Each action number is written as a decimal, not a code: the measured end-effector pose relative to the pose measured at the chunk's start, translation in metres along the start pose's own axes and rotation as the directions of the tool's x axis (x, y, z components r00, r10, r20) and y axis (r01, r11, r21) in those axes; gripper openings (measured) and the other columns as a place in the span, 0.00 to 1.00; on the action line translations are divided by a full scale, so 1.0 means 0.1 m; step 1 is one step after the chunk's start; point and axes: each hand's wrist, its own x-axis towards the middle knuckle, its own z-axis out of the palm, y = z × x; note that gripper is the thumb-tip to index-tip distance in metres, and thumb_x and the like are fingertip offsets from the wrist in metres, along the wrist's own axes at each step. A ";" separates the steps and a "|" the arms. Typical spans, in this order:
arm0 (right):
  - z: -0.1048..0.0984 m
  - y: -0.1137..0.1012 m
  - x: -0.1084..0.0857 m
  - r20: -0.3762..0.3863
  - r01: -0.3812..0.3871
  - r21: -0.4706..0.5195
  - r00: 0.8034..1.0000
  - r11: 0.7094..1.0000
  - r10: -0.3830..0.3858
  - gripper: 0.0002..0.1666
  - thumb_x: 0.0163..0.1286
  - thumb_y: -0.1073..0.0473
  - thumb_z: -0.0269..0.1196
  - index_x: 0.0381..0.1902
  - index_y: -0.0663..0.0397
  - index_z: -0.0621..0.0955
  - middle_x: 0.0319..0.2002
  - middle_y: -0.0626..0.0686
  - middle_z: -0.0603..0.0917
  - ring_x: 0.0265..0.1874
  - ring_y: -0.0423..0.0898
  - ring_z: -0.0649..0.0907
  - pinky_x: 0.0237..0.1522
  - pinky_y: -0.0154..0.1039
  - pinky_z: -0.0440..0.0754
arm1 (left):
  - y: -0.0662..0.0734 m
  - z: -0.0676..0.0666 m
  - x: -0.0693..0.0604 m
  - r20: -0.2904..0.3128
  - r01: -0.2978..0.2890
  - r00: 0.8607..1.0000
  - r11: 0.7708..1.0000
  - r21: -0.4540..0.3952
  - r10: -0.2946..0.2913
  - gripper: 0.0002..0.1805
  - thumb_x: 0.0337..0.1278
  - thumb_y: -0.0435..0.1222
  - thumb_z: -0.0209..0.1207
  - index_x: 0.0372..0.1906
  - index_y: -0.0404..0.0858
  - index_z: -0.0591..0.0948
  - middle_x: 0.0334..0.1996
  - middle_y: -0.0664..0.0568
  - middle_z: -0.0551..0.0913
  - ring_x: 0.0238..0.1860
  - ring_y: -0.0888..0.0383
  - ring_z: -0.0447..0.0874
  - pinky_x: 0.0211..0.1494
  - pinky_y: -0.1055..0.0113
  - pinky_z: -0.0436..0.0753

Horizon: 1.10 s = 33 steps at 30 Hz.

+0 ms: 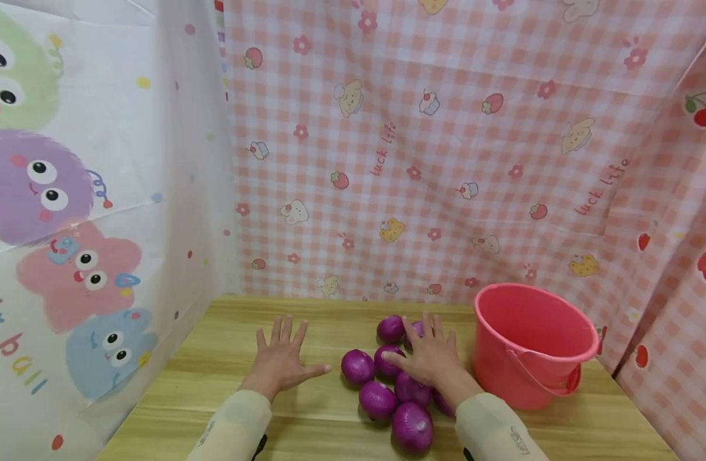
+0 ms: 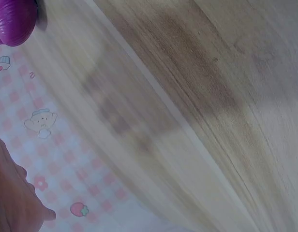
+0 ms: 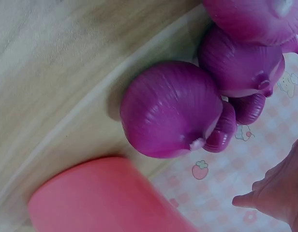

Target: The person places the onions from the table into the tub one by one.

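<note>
Several purple-red onions lie in a loose cluster on the wooden table. Over the back right of that cluster is my right hand, fingers spread, covering parts of some onions. The right wrist view shows a large onion close by, with my right hand at the edge of that view. To the left of the cluster, my left hand spreads its fingers above bare wood, its thumb pointing towards the onions. In the left wrist view, my left hand shows at the lower left and an onion at the top corner. Neither hand holds anything.
A pink bucket with a handle stands right of the onions, near my right forearm. The wooden table reaches back to a pink checked curtain. A white cartoon-print curtain hangs along the left side.
</note>
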 end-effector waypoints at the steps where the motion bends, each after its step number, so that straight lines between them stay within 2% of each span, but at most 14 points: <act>1: -0.01 0.00 0.00 -0.007 0.007 0.001 1.000 1.000 -0.007 0.60 0.60 0.15 0.46 0.79 0.44 0.55 0.77 0.68 0.46 0.75 0.68 0.45 0.68 0.73 0.39 | 0.00 0.00 0.01 -0.002 -0.001 1.000 1.000 0.007 0.001 0.62 0.46 0.78 0.49 0.79 0.42 0.55 0.76 0.33 0.48 0.76 0.34 0.41 0.70 0.28 0.40; 10: -0.15 -0.02 -0.03 -0.051 0.045 -0.011 0.998 0.999 -0.045 0.61 0.59 0.16 0.48 0.79 0.46 0.56 0.77 0.67 0.44 0.75 0.67 0.46 0.69 0.71 0.40 | 0.01 -0.04 0.05 -0.039 -0.034 0.999 0.998 0.049 0.036 0.60 0.47 0.77 0.52 0.78 0.41 0.58 0.75 0.32 0.51 0.75 0.33 0.45 0.70 0.28 0.43; 17: -0.27 -0.06 0.00 -0.081 0.096 -0.014 0.992 0.995 -0.097 0.60 0.60 0.19 0.52 0.79 0.48 0.56 0.77 0.68 0.43 0.75 0.68 0.48 0.71 0.69 0.42 | -0.01 -0.05 0.09 -0.053 -0.036 0.998 0.998 0.048 0.038 0.60 0.48 0.76 0.51 0.78 0.41 0.57 0.75 0.31 0.53 0.75 0.33 0.45 0.70 0.28 0.42; 21: -0.33 -0.06 0.03 -0.080 0.101 -0.024 0.992 0.995 -0.102 0.60 0.61 0.18 0.51 0.79 0.48 0.55 0.78 0.66 0.40 0.75 0.67 0.48 0.72 0.67 0.40 | 0.00 -0.06 0.09 -0.067 -0.044 0.997 0.999 0.030 0.046 0.60 0.48 0.76 0.52 0.77 0.40 0.58 0.75 0.31 0.54 0.75 0.33 0.45 0.70 0.27 0.42; 25: -0.41 -0.06 0.04 -0.080 0.107 -0.046 0.991 0.993 -0.110 0.61 0.60 0.17 0.49 0.80 0.47 0.53 0.78 0.67 0.41 0.75 0.67 0.46 0.72 0.65 0.39 | 0.01 -0.09 0.08 -0.060 -0.042 0.997 0.999 0.028 0.043 0.60 0.47 0.76 0.53 0.78 0.41 0.57 0.75 0.32 0.54 0.76 0.34 0.44 0.70 0.28 0.40; 29: -0.50 -0.05 0.04 -0.112 0.135 -0.052 0.984 0.989 -0.141 0.60 0.62 0.19 0.51 0.80 0.48 0.53 0.77 0.68 0.44 0.75 0.67 0.45 0.72 0.66 0.41 | 0.02 -0.10 0.09 -0.056 -0.037 0.998 0.998 0.044 0.040 0.60 0.47 0.77 0.51 0.78 0.42 0.57 0.75 0.33 0.54 0.76 0.35 0.44 0.70 0.29 0.40; 33: -0.60 -0.02 0.04 -0.157 0.147 -0.052 0.976 0.988 -0.154 0.62 0.59 0.19 0.55 0.79 0.51 0.55 0.77 0.68 0.48 0.75 0.67 0.48 0.71 0.67 0.46 | 0.04 -0.12 0.10 -0.054 -0.040 0.998 0.998 0.041 0.042 0.60 0.48 0.76 0.52 0.78 0.41 0.56 0.75 0.33 0.53 0.76 0.36 0.43 0.71 0.29 0.40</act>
